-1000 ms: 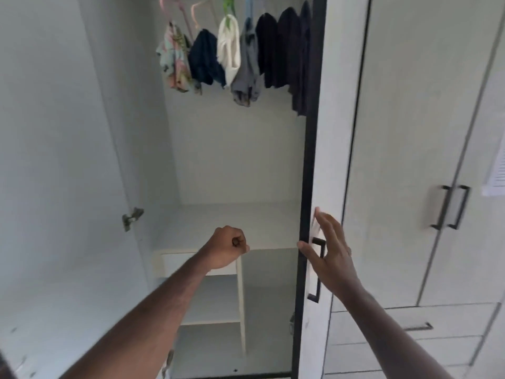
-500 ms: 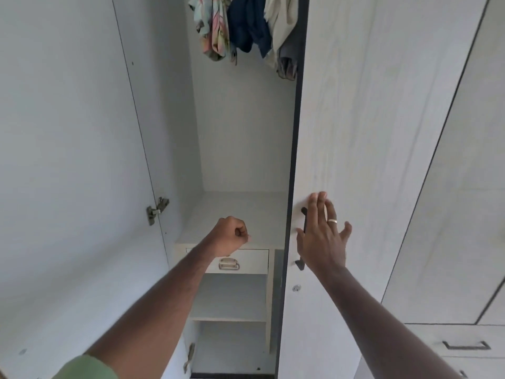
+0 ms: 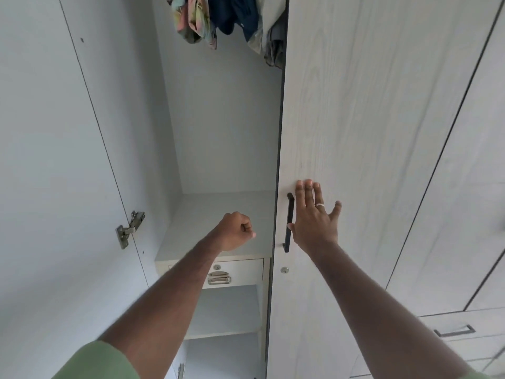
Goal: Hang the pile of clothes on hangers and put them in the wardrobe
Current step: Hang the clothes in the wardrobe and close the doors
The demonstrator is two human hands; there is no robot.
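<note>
The hung clothes, soft patterned and dark folds, dangled at the top of the wardrobe, high above both hands. The right hand lay flat with straight, spread fingers on the pale wood-grain door, just beside its slim black handle. The left hand was curled into a fist, holding nothing, above the smooth white shelf.

The tall pale grey laminate wardrobe carries the garments: a bunch of hanging clothes, floral, navy and cream, dangles at twelve o'clock inside its open bay. Below them, toward six o'clock, a flat pale grey inner shelf tops a small cream drawer with a metal cup pull. Under the drawer sits another pale shelf board.
</note>
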